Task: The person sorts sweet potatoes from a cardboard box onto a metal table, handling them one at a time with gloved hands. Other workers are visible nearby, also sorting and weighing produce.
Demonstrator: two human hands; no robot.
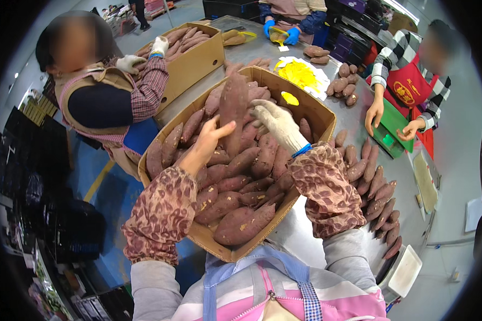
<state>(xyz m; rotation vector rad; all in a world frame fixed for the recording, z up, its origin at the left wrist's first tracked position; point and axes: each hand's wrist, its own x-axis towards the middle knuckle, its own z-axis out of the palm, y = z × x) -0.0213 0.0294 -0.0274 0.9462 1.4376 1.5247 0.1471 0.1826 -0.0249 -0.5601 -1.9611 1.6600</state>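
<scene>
Cardboard box [317,111], one big sweet potato [233,107] held above it

From my far seat I see, at left, a co-worker [104,101] with gloved hands at a second box [198,65]. Next comes the left hand [202,145], bare, its fingers clamped on the lower end of the upright sweet potato. To the right, the right hand [277,123] wears a white glove; its fingers are bent close beside, but I cannot tell if they touch. Then lie yellow tags [299,75] and, further, loose roots [377,187] on the metal table [353,122].
</scene>
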